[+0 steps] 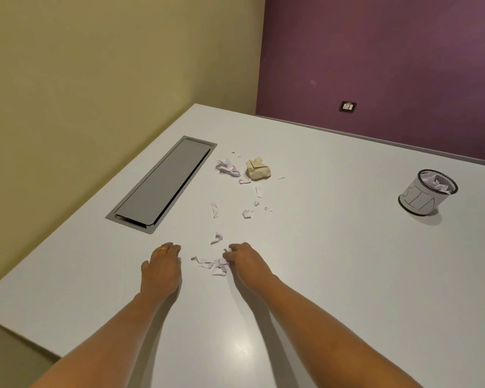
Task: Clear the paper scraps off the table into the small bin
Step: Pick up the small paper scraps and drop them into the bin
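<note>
Resting palm-down on the table, left hand lies loosely spread; right hand apparently pinches white scraps; bin well apart.

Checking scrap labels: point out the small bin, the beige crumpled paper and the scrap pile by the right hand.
small bin [415,201], head view, paper-wrapped side wall.
beige crumpled paper [258,170], head view, its middle.
scrap pile [218,266], head view, largest piece.

An office meeting room — big white table with flush cable hatch, wall socket.
</note>
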